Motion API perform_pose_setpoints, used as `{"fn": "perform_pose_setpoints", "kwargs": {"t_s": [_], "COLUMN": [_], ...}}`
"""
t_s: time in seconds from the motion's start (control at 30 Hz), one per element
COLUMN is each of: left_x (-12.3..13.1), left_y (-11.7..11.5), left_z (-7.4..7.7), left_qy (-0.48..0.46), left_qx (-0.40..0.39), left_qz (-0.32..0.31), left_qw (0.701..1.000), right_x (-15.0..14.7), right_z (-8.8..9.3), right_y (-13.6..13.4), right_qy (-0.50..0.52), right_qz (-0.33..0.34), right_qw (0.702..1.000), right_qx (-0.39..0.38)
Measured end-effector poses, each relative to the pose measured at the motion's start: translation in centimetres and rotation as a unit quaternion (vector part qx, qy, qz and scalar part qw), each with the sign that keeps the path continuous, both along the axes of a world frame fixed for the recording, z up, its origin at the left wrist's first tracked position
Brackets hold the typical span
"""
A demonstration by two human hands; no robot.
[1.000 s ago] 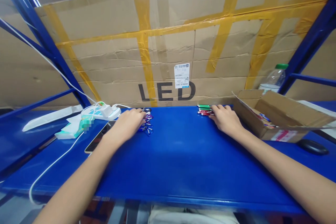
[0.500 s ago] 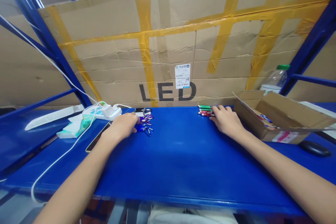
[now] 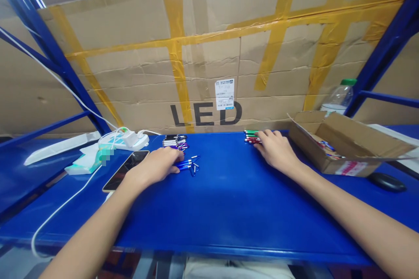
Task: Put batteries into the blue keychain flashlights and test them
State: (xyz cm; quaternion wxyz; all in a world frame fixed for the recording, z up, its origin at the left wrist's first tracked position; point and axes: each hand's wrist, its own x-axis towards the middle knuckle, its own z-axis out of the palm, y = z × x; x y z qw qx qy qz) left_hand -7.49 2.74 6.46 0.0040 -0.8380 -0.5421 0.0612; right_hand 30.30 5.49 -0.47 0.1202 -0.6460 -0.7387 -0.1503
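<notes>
My left hand (image 3: 162,163) is closed around several slim blue tubes (image 3: 185,165) with small carabiner clips, low over the blue tabletop. Just behind it lies a row of similar clip-ended tubes, with black ones (image 3: 170,137) farthest back, then silver ones (image 3: 170,143) and purple ones (image 3: 182,146). Over on the right, my right hand (image 3: 275,148) has its curled fingers and thumb around a small group of green pens (image 3: 251,132) and red pens (image 3: 252,140). Their right ends are hidden under that hand.
An open cardboard box (image 3: 347,166) with small things inside stands right, beside a black mouse (image 3: 387,182) and a bottle (image 3: 338,96). On the left are a phone (image 3: 126,170), a power strip (image 3: 140,141), a tissue pack (image 3: 83,161) and white cables. A large carton (image 3: 209,65) walls the back.
My left hand has drawn the blue tubes toward me and slightly right, apart from the purple ones. My right hand stays at the pens. The view has shifted a little.
</notes>
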Motion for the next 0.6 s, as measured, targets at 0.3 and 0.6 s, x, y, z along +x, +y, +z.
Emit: {"fn": "perform_pose_setpoints", "kwargs": {"t_s": [0.3, 0.6], "left_x": [4.6, 6.6], "left_y": [-1.3, -0.8], "left_z": [-3.5, -6.4], "left_qy": [-0.205, -0.339], "left_qx": [-0.024, -0.019], "left_qz": [-0.193, -0.168], "left_qw": [0.959, 0.925], "right_x": [-6.2, -5.6], "right_z": [0.6, 0.9], "right_y": [-4.0, -4.6], "right_qy": [0.173, 0.158], "right_qz": [0.391, 0.381], "right_qw": [0.896, 0.901], "right_qx": [-0.119, -0.132]}}
